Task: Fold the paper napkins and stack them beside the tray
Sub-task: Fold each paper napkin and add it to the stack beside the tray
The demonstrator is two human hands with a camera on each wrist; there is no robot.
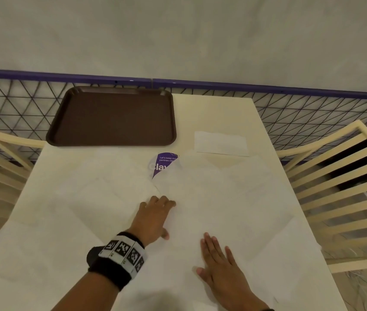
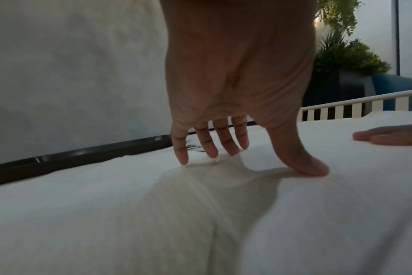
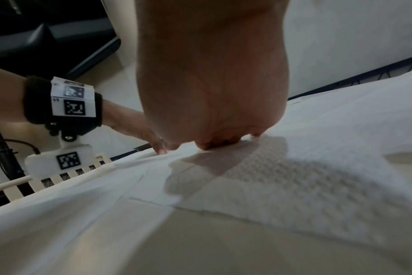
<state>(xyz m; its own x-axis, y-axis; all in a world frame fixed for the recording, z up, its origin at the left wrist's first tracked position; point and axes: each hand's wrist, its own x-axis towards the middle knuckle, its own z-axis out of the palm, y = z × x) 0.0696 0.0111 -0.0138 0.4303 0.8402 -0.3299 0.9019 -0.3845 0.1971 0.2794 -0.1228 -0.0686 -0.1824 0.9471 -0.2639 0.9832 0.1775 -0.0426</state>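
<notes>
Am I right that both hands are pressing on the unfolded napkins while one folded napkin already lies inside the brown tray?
Not quite. The folded napkin lies on the table to the right of the brown tray, not inside it, as the head view shows. The rest holds: the left hand and right hand both press on the unfolded napkins.

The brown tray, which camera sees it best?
The head view shows the whole brown tray lying on the table's far left corner. In the left wrist view only its dark rim shows behind the napkins. In the right wrist view, no part is clearly the tray.
</notes>
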